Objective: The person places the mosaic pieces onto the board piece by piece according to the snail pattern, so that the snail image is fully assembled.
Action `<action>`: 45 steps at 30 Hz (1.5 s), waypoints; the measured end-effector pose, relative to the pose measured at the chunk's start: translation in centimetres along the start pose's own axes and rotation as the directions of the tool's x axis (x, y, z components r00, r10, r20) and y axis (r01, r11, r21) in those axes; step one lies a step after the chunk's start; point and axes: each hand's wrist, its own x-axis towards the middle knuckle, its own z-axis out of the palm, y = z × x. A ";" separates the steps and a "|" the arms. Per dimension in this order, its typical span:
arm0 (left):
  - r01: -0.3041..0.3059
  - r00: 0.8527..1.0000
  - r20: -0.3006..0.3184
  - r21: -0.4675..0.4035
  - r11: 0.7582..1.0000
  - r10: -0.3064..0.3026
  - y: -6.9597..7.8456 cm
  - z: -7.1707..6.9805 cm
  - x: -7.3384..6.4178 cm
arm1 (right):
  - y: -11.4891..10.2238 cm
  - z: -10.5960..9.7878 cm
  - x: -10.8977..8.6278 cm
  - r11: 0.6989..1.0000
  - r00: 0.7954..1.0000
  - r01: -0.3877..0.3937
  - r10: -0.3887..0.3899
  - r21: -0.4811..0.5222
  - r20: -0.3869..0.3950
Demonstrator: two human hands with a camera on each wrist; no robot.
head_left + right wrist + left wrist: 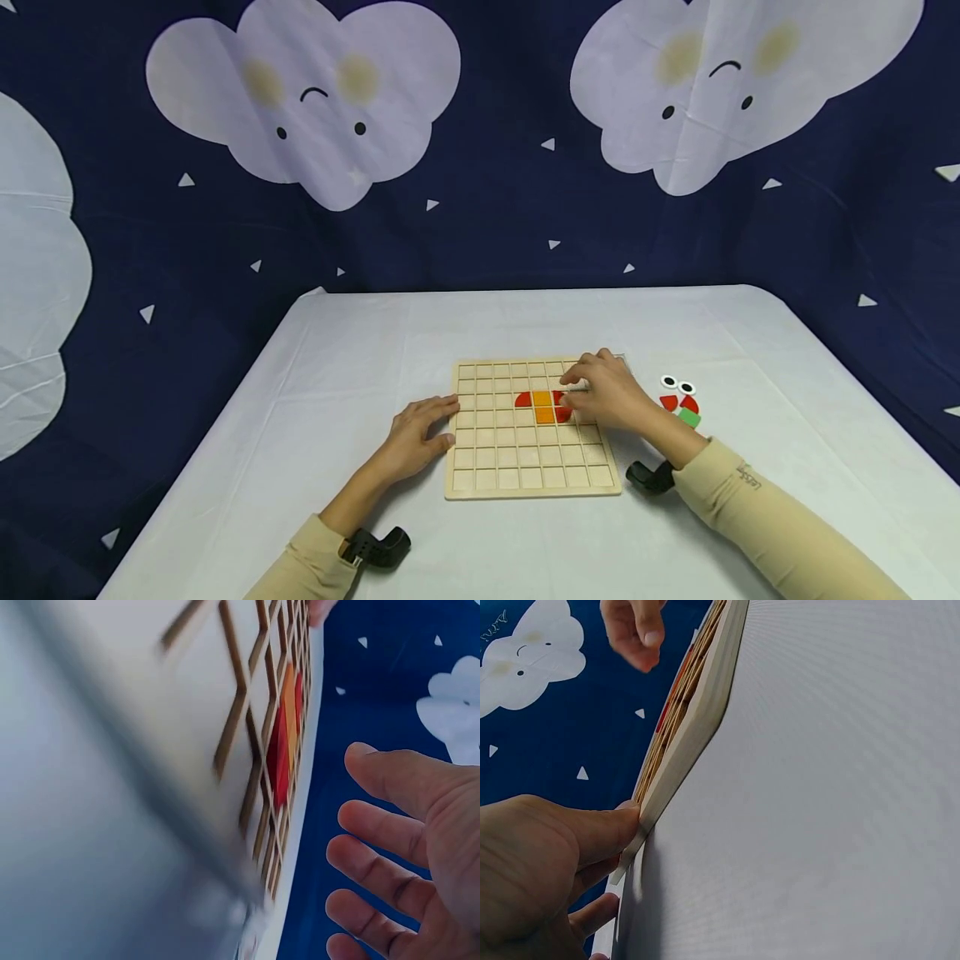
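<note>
While the left hand (414, 435) rests its thumb and fingers, spaced apart, against the left edge of the wooden grid board (487, 458), its cells hold a rounded red piece (523, 400), orange squares (542, 400) and more red (561, 412). Over the board's right side, the right hand (609, 390) has its fingers spread, no piece visible between them. Farther right, two eye discs (668, 382), two red pieces (691, 404) and a green piece (688, 417) lie unplaced on the worktop (375, 333); the pattern looks partly built.
</note>
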 end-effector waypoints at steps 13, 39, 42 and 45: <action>-0.007 1.000 0.011 0.015 1.000 0.007 -0.1 0.0 0.2 | 4.4 -2.7 -3.6 0.995 0.995 -0.102 0.102 -0.002 -0.015; 0.001 1.000 0.003 0.007 1.000 -0.002 -0.2 0.1 0.1 | 6.4 -2.3 -7.8 0.990 0.994 -0.109 0.108 -0.090 -0.019; -0.002 1.000 0.005 0.002 1.000 0.002 -0.2 0.1 0.0 | 6.3 -2.2 -7.8 0.990 0.995 -0.100 0.099 -0.100 -0.019; -0.003 1.000 0.008 -0.003 1.000 0.003 -0.2 0.0 0.0 | 6.3 -2.2 -7.7 0.990 0.996 -0.093 0.091 -0.109 -0.021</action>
